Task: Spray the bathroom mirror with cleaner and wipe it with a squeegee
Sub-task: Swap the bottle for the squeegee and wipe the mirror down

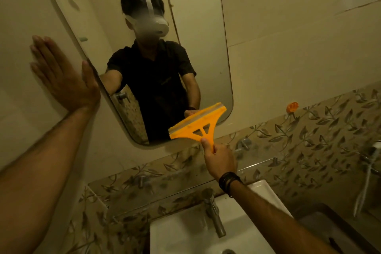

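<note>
The rounded bathroom mirror [198, 51] hangs on the beige wall and reflects a person in a dark shirt. My right hand [220, 160] grips the handle of an orange squeegee [198, 122], whose blade lies against the mirror's lower right part, tilted. My left hand [64, 74] rests flat on the wall, fingers spread, its thumb touching the mirror's left edge. No spray bottle is in view.
A glass shelf [206, 181] runs below the mirror along leaf-patterned tiles [309, 140]. A white basin [185, 233] with a metal tap [214, 214] stands underneath. A hose fitting [371, 161] hangs at the far right. An orange hook [292, 107] sticks to the wall.
</note>
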Available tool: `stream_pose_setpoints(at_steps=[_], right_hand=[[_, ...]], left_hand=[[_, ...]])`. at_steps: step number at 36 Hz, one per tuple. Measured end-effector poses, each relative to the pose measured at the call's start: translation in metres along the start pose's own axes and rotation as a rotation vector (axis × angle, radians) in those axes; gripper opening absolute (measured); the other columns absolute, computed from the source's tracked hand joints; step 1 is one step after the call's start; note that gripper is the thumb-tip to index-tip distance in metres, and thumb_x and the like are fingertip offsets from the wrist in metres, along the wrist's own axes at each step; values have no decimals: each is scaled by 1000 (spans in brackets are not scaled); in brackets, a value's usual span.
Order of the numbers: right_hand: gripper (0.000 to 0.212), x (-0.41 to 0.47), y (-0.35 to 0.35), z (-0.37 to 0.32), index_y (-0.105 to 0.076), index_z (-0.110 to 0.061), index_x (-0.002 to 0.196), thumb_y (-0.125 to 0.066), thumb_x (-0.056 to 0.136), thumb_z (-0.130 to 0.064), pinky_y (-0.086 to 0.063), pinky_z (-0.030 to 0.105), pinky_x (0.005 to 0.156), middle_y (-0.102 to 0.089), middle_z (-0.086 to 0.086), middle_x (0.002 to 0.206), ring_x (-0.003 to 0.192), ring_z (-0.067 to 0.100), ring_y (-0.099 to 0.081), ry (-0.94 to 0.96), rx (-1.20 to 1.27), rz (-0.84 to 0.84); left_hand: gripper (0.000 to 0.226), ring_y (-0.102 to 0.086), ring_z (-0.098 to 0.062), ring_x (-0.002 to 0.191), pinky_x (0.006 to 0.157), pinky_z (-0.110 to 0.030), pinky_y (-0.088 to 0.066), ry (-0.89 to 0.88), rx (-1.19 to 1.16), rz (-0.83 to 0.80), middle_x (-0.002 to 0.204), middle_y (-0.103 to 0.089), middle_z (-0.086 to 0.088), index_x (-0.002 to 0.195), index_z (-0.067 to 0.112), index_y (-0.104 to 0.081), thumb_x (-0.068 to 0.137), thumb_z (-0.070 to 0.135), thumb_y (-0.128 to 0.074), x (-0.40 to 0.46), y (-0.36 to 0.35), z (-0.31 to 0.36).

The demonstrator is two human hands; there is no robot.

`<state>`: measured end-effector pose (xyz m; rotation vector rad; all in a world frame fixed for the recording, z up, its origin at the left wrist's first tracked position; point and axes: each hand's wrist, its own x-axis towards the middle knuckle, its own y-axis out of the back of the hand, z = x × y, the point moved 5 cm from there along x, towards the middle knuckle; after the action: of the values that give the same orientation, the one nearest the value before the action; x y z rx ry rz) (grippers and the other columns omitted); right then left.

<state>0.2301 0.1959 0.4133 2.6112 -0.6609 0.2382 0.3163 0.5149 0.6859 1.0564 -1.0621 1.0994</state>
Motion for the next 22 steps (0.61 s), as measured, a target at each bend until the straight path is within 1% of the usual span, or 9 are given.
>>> stream_pose_setpoints(at_steps=[5,9,11,13,17,20,22], right_hand=[[59,-17,-3,16,-38,-20,52,-40,95,-61,-24,30,50,-36,-4,50,47,13,-34,-41,-72,-40],[59,-21,0,10,-39,-21,52,-39,94,-63,-24,29,50,-34,-6,50,47,11,-33,-34,-30,-2],[62,-21,-1,0,-42,-19,53,-37,92,-67,-26,30,50,-36,-6,50,46,11,-34,-3,17,30],[65,-20,-4,-17,-42,-17,54,-35,91,-69,-27,32,49,-35,-5,50,46,11,-33,77,15,51],[59,-16,-15,-52,-37,-23,54,-33,93,-67,-30,32,46,-35,-6,47,43,10,-34,237,-115,33],[61,-11,-28,-52,-39,-23,56,-26,92,-71,-38,35,48,-38,-6,48,46,14,-40,217,-198,-21],[61,-10,-33,-43,-37,-24,56,-25,92,-71,-36,33,49,-38,-6,49,47,13,-41,190,-231,-39]], left_hand=[[75,-13,-34,159,129,-53,-8,6,38,10,171,-16,-19,163,2,-14,108,51,-27,0,2,2],[75,-14,-35,159,129,-52,-7,-17,36,29,170,-17,-21,162,0,-15,108,49,-30,-1,4,4],[75,-15,-35,159,128,-51,-6,-18,40,35,170,-17,-21,162,0,-15,108,49,-30,-1,4,3],[75,-15,-35,159,128,-50,-5,-20,38,33,170,-18,-22,162,0,-16,108,49,-30,-1,4,4],[76,-14,-34,159,128,-50,-5,-20,39,20,170,-17,-21,162,0,-15,107,49,-33,0,4,4],[76,-14,-34,159,128,-50,-4,-18,39,15,170,-16,-21,162,1,-14,107,50,-32,0,4,3],[76,-14,-34,159,128,-49,-4,-18,45,23,170,-16,-21,162,0,-14,107,50,-31,0,4,3]])
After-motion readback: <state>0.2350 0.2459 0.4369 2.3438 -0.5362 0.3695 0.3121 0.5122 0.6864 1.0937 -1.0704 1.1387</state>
